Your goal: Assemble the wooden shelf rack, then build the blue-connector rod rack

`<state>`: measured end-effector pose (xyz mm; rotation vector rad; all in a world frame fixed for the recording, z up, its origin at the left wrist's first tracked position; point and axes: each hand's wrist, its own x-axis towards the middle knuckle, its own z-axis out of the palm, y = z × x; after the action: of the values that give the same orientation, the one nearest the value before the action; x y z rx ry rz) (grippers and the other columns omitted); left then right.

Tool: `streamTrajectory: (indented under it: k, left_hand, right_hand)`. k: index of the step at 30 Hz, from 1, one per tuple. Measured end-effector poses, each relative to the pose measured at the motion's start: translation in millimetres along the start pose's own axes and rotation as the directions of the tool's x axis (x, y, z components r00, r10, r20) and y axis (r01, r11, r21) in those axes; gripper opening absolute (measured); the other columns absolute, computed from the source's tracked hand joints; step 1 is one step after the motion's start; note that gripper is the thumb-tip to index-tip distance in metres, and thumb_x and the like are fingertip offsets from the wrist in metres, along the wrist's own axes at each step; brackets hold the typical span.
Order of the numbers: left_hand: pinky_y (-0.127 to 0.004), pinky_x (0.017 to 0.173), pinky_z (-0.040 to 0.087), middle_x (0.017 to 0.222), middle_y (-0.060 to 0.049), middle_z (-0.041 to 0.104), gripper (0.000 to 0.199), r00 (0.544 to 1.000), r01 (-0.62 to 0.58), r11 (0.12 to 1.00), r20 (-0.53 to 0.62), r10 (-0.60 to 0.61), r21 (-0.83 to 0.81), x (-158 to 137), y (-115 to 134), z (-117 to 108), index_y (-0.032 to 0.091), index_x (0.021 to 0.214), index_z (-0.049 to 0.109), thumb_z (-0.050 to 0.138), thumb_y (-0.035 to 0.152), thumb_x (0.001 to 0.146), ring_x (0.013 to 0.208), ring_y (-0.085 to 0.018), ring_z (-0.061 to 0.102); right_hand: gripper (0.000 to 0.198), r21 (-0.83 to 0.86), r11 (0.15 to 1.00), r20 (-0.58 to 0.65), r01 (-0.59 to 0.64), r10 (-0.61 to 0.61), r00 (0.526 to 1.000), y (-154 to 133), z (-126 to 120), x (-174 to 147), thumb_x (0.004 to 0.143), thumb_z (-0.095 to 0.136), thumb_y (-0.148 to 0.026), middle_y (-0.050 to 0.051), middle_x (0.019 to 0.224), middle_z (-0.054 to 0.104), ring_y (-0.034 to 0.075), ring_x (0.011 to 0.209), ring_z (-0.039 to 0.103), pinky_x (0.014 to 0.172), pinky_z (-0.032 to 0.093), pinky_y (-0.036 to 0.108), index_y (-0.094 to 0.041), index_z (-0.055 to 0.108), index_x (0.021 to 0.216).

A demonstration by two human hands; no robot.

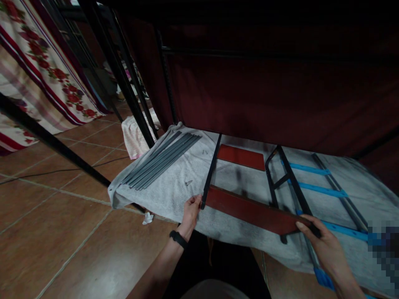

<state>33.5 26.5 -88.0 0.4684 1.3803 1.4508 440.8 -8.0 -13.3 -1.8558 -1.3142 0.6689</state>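
My left hand [192, 209], a dark band on its wrist, pinches the near end of a narrow black metal bar [213, 165]. A long reddish-brown board [246, 209] runs from that bar toward the right. At its right end my right hand [321, 238] is closed round the lower end of a black metal frame [294, 178], with the thumb against the board's corner. Farther back, a shorter reddish-brown board [240, 157] lies between the bar and the frame. Small screws [188, 182] rest on the grey cloth [174, 199] left of the bar.
Several grey metal rods [165, 160] lie side by side on the left of the cloth. Blue strips [322, 189] cross dark tubes at the right. Black posts [118, 70] rise at the left, before a dark red curtain [264, 95]. Crumpled white paper [148, 218] lies on the tiled floor [77, 232].
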Motion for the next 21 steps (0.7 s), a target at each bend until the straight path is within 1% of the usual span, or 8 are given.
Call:
streamTrajectory:
  k: [2, 4, 7, 10, 12, 15, 18, 21]
  left_hand:
    - [-0.024, 0.052, 0.035, 0.055, -0.002, 0.062, 0.039, 1.000, 0.009, 1.000, -0.026, -0.010, -0.015, 1.4, -1.6, -0.3, 0.015, 0.060, 0.065, 0.082, 0.050, 0.057, 0.051, -0.010, 0.051]
    - [-0.024, 0.053, 0.037, 0.055, -0.003, 0.062, 0.036, 1.000, 0.018, 1.000, -0.016, -0.019, -0.023, 2.2, -2.1, -1.0, 0.015, 0.057, 0.064, 0.083, 0.046, 0.054, 0.051, -0.011, 0.053]
    - [-0.025, 0.056, 0.041, 0.060, -0.004, 0.066, 0.032, 0.999, 0.030, 0.999, 0.019, -0.029, -0.032, 0.7, -0.9, -1.9, 0.014, 0.064, 0.069, 0.084, 0.040, 0.052, 0.055, -0.012, 0.056]
    - [-0.025, 0.059, 0.043, 0.067, -0.004, 0.069, 0.034, 0.999, 0.035, 0.998, 0.018, -0.034, -0.053, -1.8, 0.0, -1.6, 0.014, 0.071, 0.072, 0.083, 0.042, 0.055, 0.058, -0.012, 0.058]
    - [-0.025, 0.058, 0.042, 0.063, -0.004, 0.067, 0.034, 0.999, 0.033, 0.998, 0.006, -0.033, -0.061, -2.5, 0.1, -1.0, 0.014, 0.066, 0.071, 0.082, 0.044, 0.056, 0.057, -0.012, 0.057]
    - [-0.025, 0.055, 0.039, 0.057, -0.003, 0.064, 0.032, 0.999, 0.033, 0.998, 0.005, -0.033, -0.056, -2.6, 0.6, -0.6, 0.014, 0.059, 0.068, 0.084, 0.040, 0.052, 0.054, -0.011, 0.054]
    - [-0.025, 0.057, 0.040, 0.063, -0.004, 0.067, 0.033, 0.999, 0.030, 0.998, 0.018, -0.029, -0.060, -4.1, 1.4, -1.0, 0.014, 0.068, 0.071, 0.084, 0.038, 0.051, 0.057, -0.012, 0.056]
    - [-0.024, 0.058, 0.041, 0.065, -0.003, 0.067, 0.034, 1.000, 0.012, 0.998, 0.003, -0.011, -0.061, -4.9, 0.5, -1.4, 0.014, 0.072, 0.071, 0.082, 0.043, 0.057, 0.058, -0.012, 0.056]
  right_hand:
    - [0.052, 0.005, 1.000, 0.001, 0.004, -0.004, 1.000, -0.8, 0.2, 0.0, 0.071, 0.065, -0.060, 0.003, 0.103, 0.073, 0.030, 0.107, 0.064, 0.097, 0.045, 0.040, -0.025, 0.067, 0.108]
    - [0.052, 0.009, 1.000, -0.006, -0.005, 0.005, 1.000, -1.5, -0.5, 0.4, 0.071, 0.066, -0.060, 0.003, 0.103, 0.073, 0.030, 0.107, 0.064, 0.097, 0.046, 0.040, -0.025, 0.067, 0.109]
    - [0.052, -0.007, 1.000, -0.017, -0.030, 0.030, 0.999, -1.6, -1.7, 0.7, 0.069, 0.066, -0.060, 0.003, 0.102, 0.073, 0.030, 0.105, 0.065, 0.095, 0.047, 0.040, -0.025, 0.068, 0.107]
    - [0.051, -0.008, 1.000, -0.011, -0.019, 0.019, 1.000, -0.9, -1.2, 0.2, 0.069, 0.067, -0.059, 0.003, 0.101, 0.073, 0.030, 0.105, 0.065, 0.095, 0.047, 0.039, -0.024, 0.068, 0.107]
    - [0.052, -0.006, 1.000, -0.005, -0.019, 0.019, 1.000, -0.5, -0.6, -0.3, 0.070, 0.066, -0.060, 0.003, 0.102, 0.073, 0.030, 0.106, 0.064, 0.096, 0.047, 0.039, -0.025, 0.068, 0.108]
    - [0.052, -0.015, 0.999, -0.008, -0.031, 0.031, 0.999, -0.8, -0.4, -0.9, 0.070, 0.066, -0.060, 0.003, 0.103, 0.073, 0.030, 0.109, 0.063, 0.097, 0.046, 0.039, -0.025, 0.068, 0.109]
    - [0.052, -0.015, 0.999, -0.003, -0.030, 0.030, 1.000, -1.8, -0.2, -1.1, 0.071, 0.066, -0.060, 0.002, 0.105, 0.073, 0.030, 0.110, 0.063, 0.099, 0.045, 0.039, -0.025, 0.067, 0.110]
    - [0.051, -0.002, 1.000, 0.001, -0.018, 0.018, 1.000, -2.4, 0.7, -1.5, 0.071, 0.066, -0.059, 0.003, 0.105, 0.073, 0.030, 0.110, 0.063, 0.099, 0.045, 0.039, -0.025, 0.068, 0.109]
